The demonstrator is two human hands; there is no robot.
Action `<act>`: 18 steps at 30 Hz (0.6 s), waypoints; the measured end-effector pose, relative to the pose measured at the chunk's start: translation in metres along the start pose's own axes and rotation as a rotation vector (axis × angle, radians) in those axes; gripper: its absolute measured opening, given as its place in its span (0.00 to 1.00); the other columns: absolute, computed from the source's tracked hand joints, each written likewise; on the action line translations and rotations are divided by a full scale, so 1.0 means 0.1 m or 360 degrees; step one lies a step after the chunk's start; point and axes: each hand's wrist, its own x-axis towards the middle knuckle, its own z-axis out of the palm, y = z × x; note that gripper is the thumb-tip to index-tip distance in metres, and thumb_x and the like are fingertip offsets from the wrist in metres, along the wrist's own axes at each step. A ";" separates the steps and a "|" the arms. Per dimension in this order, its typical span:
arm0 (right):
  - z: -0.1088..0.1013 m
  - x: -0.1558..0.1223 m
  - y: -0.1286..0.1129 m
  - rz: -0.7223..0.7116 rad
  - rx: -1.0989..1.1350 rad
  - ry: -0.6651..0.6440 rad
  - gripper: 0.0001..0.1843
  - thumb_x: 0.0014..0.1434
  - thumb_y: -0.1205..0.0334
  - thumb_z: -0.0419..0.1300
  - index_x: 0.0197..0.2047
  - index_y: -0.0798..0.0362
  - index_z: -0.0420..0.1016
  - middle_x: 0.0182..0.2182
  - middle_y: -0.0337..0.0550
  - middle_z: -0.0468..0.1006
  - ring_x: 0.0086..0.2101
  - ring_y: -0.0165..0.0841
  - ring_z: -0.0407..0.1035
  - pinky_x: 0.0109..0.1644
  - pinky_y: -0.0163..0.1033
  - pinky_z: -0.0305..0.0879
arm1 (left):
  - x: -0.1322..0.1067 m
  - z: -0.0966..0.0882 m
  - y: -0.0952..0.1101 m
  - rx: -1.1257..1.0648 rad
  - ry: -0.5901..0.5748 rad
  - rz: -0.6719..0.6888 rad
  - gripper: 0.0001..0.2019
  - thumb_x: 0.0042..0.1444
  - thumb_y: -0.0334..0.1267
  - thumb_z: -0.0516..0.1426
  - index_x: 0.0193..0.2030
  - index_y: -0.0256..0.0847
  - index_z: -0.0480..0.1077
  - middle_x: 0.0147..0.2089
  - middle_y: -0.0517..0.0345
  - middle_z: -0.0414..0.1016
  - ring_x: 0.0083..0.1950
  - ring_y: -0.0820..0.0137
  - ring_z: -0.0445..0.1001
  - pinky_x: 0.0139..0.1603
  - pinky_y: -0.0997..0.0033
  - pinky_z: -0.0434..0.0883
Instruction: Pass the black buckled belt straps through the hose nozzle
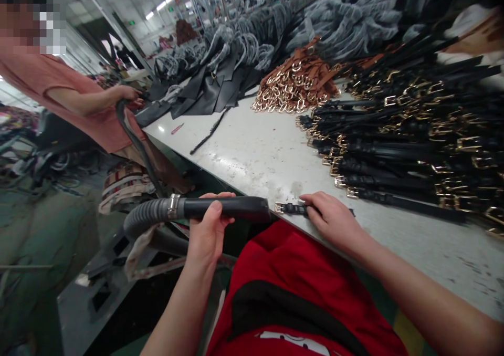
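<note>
My left hand (212, 222) is wrapped round the black nozzle (244, 208) of a ribbed hose (147, 212), with a metal clamp (172, 206) where the two join. The nozzle's flat mouth points right, just short of a gold buckle (279, 208). That buckle ends a short black strap (295, 209) lying at the table's near edge. Over the strap lies my right hand (325, 214), its fingers closed on it and pressing it to the tabletop; the strap's tail shows past the wrist.
Black buckled straps (394, 156) cover the table's right side. Behind them sits a heap of brown straps with gold rings (297, 80). Black leather pieces (214, 91) and a thin dark strip (208, 133) lie farther left. A co-worker (79, 88) at the left holds another hose (136, 140).
</note>
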 end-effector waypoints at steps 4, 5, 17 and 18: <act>0.01 -0.01 0.01 -0.0009 -0.0026 -0.0004 0.15 0.59 0.65 0.47 0.46 0.56 0.70 0.39 0.49 0.74 0.41 0.38 0.67 0.46 0.43 0.62 | -0.10 0.05 -0.14 -0.0131 -0.0025 -0.0078 0.15 0.43 0.40 0.64 0.37 0.42 0.67 0.36 0.57 0.78 0.39 0.66 0.77 0.23 0.79 0.68; 0.02 -0.01 0.02 -0.0011 -0.0036 -0.0003 0.16 0.59 0.65 0.47 0.46 0.56 0.70 0.38 0.49 0.74 0.41 0.38 0.67 0.46 0.43 0.63 | -0.10 0.09 -0.19 -0.0172 -0.0034 -0.0101 0.15 0.43 0.40 0.64 0.37 0.42 0.66 0.36 0.56 0.78 0.38 0.67 0.77 0.23 0.79 0.68; 0.03 -0.01 -0.01 0.0083 -0.0059 -0.0044 0.18 0.58 0.64 0.47 0.51 0.57 0.66 0.41 0.49 0.74 0.42 0.38 0.67 0.47 0.43 0.63 | 0.20 0.38 -0.40 -0.0422 -0.0057 -0.0355 0.16 0.42 0.42 0.64 0.36 0.37 0.69 0.37 0.55 0.77 0.33 0.72 0.74 0.24 0.79 0.67; 0.03 -0.02 -0.02 0.0092 -0.0050 -0.0038 0.19 0.58 0.63 0.47 0.51 0.57 0.66 0.40 0.49 0.74 0.42 0.37 0.67 0.47 0.43 0.63 | 0.23 0.38 -0.37 -0.0432 -0.0045 -0.0365 0.16 0.42 0.42 0.65 0.36 0.37 0.69 0.37 0.55 0.77 0.33 0.72 0.74 0.25 0.78 0.68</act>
